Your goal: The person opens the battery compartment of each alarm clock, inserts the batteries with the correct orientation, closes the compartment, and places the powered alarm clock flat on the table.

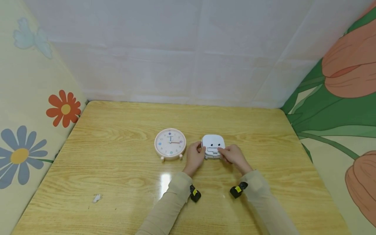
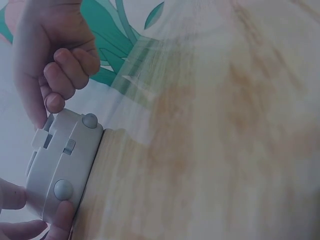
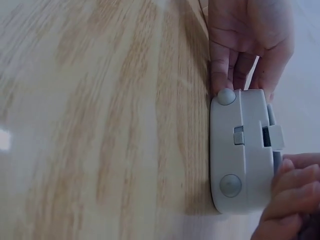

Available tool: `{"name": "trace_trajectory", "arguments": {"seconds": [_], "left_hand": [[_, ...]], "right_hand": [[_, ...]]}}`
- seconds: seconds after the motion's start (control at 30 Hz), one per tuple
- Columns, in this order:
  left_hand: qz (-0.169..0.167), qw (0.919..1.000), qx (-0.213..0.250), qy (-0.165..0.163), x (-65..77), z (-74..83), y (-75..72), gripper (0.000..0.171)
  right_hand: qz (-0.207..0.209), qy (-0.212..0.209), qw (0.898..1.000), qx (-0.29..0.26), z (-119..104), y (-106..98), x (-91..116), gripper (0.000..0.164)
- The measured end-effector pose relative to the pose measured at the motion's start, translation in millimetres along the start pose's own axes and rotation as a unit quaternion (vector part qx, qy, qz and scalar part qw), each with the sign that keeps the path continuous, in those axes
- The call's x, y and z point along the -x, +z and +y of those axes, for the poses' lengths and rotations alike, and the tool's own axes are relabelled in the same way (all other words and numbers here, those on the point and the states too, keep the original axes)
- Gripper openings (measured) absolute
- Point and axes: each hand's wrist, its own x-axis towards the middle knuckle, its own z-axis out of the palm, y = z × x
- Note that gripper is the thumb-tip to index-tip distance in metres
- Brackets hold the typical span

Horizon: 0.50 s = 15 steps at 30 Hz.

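A small white alarm clock (image 1: 213, 139) lies face down on the wooden table, its back with two dark knobs and a battery cover (image 1: 212, 149) turned up. My left hand (image 1: 195, 156) grips its left side; in the right wrist view, the fingers (image 3: 220, 75) and thumb straddle that edge. At the lower right corner is my right hand (image 1: 235, 155), thumb on the back by the cover's end and the other fingers curled. Two round feet (image 2: 63, 190) and a small switch (image 3: 239, 135) show on the clock's side. The clock's dial is hidden underneath.
Left of the white clock lies a round pink alarm clock (image 1: 170, 142), dial up, close to my left hand. A small pale patch (image 1: 97, 198) marks the table (image 1: 117, 176) at the front left. A white cloth wall (image 1: 147, 71) rises behind the table, with flowered panels on both sides.
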Motion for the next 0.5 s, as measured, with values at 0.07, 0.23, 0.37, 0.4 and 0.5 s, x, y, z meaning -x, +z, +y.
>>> {"name": "trace_trajectory", "arguments": {"seconds": [0.07,0.23,0.37,0.4,0.5], "left_hand": [[0.000,1.0000,0.002,-0.001,0.0,0.0,-0.3,0.032],[-0.001,1.0000,0.004,-0.004,-0.2,-0.4,-0.2,0.032],[0.001,1.0000,0.005,-0.002,-0.3,-0.9,0.3,0.032],[0.001,1.0000,0.004,0.000,-0.4,-1.0,0.3,0.032],[0.000,1.0000,0.002,0.003,-0.4,-1.4,0.4,0.032]], "right_hand": [[0.014,-0.018,0.999,0.028,0.3,-0.1,0.5,0.043],[0.073,-0.079,0.991,0.073,2.7,1.8,1.4,0.035],[0.112,-0.130,0.983,0.058,5.7,4.5,0.1,0.023],[0.119,-0.142,0.981,0.051,6.3,5.1,-0.1,0.020],[0.128,-0.191,0.972,0.038,7.7,6.0,0.1,0.012]]}}
